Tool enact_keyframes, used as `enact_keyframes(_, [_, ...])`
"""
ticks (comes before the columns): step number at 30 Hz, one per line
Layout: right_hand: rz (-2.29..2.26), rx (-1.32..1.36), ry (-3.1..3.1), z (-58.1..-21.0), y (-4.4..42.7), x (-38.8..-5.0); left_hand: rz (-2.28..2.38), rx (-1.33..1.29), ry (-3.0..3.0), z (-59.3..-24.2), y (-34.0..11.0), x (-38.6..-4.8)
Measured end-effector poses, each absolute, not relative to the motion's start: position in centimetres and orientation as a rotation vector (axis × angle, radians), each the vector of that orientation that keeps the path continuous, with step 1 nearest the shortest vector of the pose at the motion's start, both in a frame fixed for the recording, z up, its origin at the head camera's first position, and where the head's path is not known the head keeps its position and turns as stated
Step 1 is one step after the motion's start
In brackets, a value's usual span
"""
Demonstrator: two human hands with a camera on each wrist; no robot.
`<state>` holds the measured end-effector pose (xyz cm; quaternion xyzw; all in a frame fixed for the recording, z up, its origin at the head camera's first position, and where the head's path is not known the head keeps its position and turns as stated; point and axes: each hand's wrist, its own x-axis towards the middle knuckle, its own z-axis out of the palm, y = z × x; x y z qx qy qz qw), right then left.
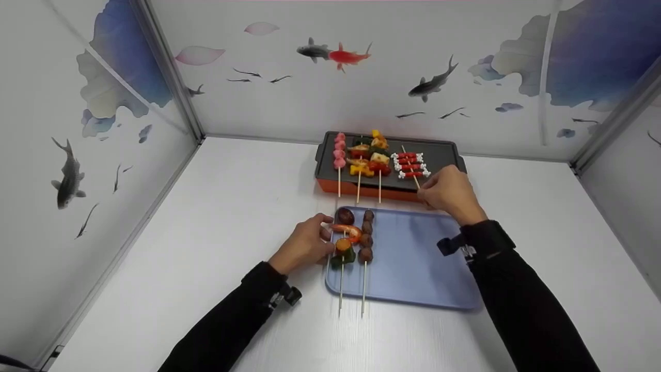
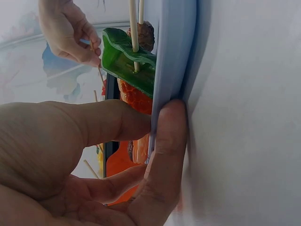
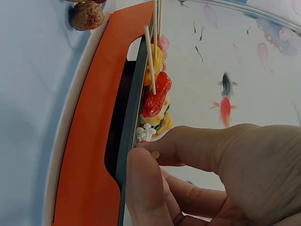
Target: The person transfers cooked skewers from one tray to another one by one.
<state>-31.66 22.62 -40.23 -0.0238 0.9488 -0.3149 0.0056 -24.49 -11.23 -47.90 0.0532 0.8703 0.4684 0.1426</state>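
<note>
Landmark: blue tray (image 1: 418,258) on white tabletop (image 1: 237,206). Left hand (image 1: 307,243) at tray's left edge, grip pinching the rim, thumb above, finger underneath. Right hand (image 1: 452,194) past tray's far edge, right of its middle; grip pinching the stick of the red-and-white skewer (image 1: 410,168), which is on the grill (image 1: 434,150) just beyond the tray. Pink skewer (image 1: 339,150) and two mixed skewers (image 1: 360,155) also on grill, beyond tray's left half. Shrimp skewer (image 1: 343,245) and meatball skewer (image 1: 366,240) side by side in tray's left part, sticks overhanging its near edge.
</note>
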Motion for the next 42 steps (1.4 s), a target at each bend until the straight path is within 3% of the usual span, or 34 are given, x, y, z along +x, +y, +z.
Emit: enact_keyframes(42, [-1.39, -0.033, 2.656, -42.8, 23.3, -30.7, 1.314, 0.19, 2.548, -48.2, -11.3, -24.6])
